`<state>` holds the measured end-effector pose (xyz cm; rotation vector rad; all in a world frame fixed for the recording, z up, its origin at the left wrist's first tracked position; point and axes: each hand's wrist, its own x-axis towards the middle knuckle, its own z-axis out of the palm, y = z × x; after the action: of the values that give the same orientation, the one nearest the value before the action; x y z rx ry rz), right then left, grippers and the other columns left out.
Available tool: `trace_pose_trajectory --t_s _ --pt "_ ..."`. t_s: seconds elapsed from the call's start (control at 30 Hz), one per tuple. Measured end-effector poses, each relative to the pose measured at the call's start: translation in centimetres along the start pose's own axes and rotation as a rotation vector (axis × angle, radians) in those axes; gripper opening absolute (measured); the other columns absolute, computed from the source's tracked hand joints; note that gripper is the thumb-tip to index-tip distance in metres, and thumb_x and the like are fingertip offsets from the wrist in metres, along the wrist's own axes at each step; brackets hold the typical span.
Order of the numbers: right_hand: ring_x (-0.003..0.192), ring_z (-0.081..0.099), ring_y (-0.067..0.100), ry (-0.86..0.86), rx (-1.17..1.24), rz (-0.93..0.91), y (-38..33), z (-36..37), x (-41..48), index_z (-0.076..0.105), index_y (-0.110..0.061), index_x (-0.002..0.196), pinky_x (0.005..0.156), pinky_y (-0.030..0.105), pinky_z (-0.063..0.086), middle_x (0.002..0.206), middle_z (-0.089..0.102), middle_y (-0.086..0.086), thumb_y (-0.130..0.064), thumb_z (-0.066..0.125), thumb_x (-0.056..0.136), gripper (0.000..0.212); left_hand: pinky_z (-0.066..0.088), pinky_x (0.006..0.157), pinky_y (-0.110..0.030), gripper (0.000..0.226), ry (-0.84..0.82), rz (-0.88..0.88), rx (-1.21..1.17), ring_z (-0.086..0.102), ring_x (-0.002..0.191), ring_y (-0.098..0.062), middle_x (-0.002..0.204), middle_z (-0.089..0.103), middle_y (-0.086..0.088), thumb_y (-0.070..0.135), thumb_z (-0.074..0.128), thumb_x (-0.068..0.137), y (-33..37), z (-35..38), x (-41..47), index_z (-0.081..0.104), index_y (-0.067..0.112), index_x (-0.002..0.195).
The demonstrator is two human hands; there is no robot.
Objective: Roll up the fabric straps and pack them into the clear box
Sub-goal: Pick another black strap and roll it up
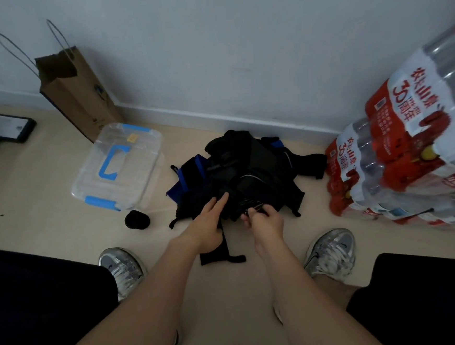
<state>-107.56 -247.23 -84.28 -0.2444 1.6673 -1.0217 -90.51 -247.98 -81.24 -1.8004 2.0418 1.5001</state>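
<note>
I see the pile of fabric straps (pixel 248 170), black with some blue pieces, lying on the floor (pixel 46 203) near the wall, between the clear box (pixel 119 167) and the packs of bottled water (pixel 409 144).

1. Left hand (pixel 208 222): fingers (pixel 221 200) extended straight and released, tips resting on the near left part of the pile.
2. Right hand (pixel 264 219): fingers curled, pinching a black strap (pixel 252 205) at the near edge of the pile.
3. A strap tail (pixel 222 254) runs down from beside the left palm and lies flat on the floor between my two shoes. I cannot tell whether the left thumb holds it.

The clear box stands to the left of the pile, just apart from it, lid on, with blue latches and a blue handle. A rolled strap (pixel 137 219) sits on the floor just in front of the box's near corner, outside it. A brown paper bag (pixel 78 94) stands upright against the wall behind the box.
</note>
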Motion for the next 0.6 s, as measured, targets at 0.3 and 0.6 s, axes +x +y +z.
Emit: trace_pose_trajectory --t_s 0.3,0.6 --pt "0.044 0.051 0.012 -0.103 0.197 0.086 -7.6 -4.0 -3.0 0.066 -0.006 0.092 0.045 0.026 0.04 0.062 0.065 0.006 -0.008 0.063 0.095 0.004 0.03 0.126 -0.041 0.1 0.018 -0.027 0.038 0.02 0.163 -0.035 0.178 -0.02 -0.005 0.016 0.056 0.11 2.3 0.8 -0.7 -0.024 0.038 0.166" --pt "0.04 0.04 0.011 -0.499 0.262 0.143 -16.3 -6.1 -6.8 0.057 -0.017 0.063 0.039 0.024 0.035 0.057 0.049 -0.001 -0.012 0.05 0.092 0.03 0.063 0.09 -0.048 0.065 0.156 -0.293 -0.57 0.073 0.095 -0.025 0.106 0.076 -0.007 0.065 0.036 0.109 6.9 -0.1 -0.9 0.072 0.011 0.108"
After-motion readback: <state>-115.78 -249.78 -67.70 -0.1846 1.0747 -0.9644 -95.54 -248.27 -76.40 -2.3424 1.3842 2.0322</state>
